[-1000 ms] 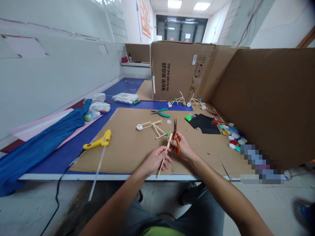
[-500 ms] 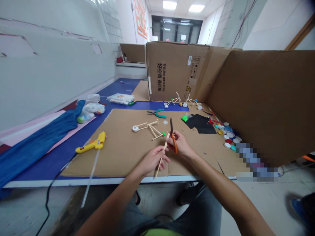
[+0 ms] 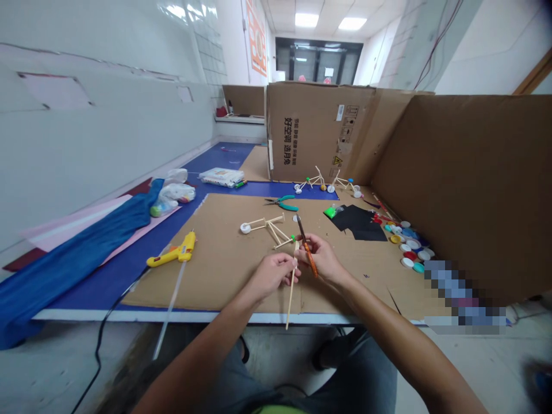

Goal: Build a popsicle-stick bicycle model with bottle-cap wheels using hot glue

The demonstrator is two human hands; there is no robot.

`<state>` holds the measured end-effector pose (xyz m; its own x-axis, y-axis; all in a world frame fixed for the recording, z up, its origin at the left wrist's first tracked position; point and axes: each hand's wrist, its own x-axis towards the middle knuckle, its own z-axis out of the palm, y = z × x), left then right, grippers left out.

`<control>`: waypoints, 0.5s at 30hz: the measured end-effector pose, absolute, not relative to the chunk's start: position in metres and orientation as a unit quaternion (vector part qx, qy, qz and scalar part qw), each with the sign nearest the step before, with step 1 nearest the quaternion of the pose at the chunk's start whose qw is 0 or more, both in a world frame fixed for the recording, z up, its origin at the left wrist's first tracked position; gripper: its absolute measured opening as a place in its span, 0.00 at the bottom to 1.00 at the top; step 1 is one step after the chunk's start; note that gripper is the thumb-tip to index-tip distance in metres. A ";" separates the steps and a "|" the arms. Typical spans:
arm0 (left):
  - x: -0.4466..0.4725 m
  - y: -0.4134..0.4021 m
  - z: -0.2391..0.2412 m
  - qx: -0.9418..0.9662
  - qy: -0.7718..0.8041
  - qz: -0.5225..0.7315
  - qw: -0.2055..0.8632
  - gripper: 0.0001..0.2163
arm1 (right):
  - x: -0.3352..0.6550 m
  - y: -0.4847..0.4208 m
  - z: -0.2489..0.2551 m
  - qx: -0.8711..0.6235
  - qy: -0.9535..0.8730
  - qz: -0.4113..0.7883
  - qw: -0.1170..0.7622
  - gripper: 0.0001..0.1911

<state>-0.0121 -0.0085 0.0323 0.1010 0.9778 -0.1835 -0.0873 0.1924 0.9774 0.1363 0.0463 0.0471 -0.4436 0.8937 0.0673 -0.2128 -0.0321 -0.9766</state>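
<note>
"Where do we have the wooden stick (image 3: 290, 299)?"

"Over the front edge of the surface (image 3: 95, 290), pinched in our left grip (image 3: 273, 273); its long axis runs forward, near end toward us."

"And our right grip (image 3: 325, 260)?"

"Clamped on the orange scissors (image 3: 309, 257), blades pointing forward, slightly left."

Seeing ceiling lights (image 3: 307, 20) bright at 12 o'clock, glare off wall (image 3: 112, 34) at 11, shaded cardboard (image 3: 470, 190) at 3, pixelation (image 3: 461, 296) at 4.

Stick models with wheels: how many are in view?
3: the near model lies on the cardboard sheet; the back-left model and back-right model sit before the printed carton. Any behind it would be hidden.
</note>
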 end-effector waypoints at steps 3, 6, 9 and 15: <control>-0.016 -0.010 0.035 0.439 0.488 0.444 0.610 0.12 | 0.136 0.046 0.050 -0.310 -0.557 0.642 0.426 0.22; -0.017 -0.010 0.038 0.436 0.479 0.447 0.617 0.13 | 0.136 0.047 0.051 -0.310 -0.559 0.642 0.424 0.22; -0.017 -0.010 0.040 0.436 0.471 0.449 0.621 0.13 | 0.136 0.048 0.052 -0.309 -0.562 0.640 0.422 0.23; -0.018 -0.009 0.042 0.451 0.461 0.446 0.621 0.13 | 0.138 0.048 0.055 -0.308 -0.579 0.625 0.424 0.23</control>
<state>-0.0176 -0.0093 0.0418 0.1781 0.9690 -0.1713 -0.1382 0.1970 0.9706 0.1384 0.0480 0.0549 -0.4512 0.8862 0.1053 -0.1731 0.0288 -0.9845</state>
